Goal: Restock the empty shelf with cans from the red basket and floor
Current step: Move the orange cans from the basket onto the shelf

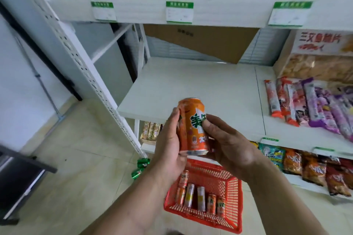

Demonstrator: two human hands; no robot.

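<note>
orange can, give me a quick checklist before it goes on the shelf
1. Grip: orange can held by left hand and right hand, fingers curled round it: ok.
2. Can upright: slightly tilted: not ok.
3. Landing spot: white shelf bare ahead of the can: ok.
4. Snack packets lie well to the right: ok.
5. Dents on can: cannot tell.
6. More stock: red basket holds cans: ok.

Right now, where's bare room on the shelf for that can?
The shelf is bare from its left edge to the panel seam, in front of the cardboard. Right of the seam, snack packets crowd it. Both hands, left hand and right hand, hold the orange can.
</note>
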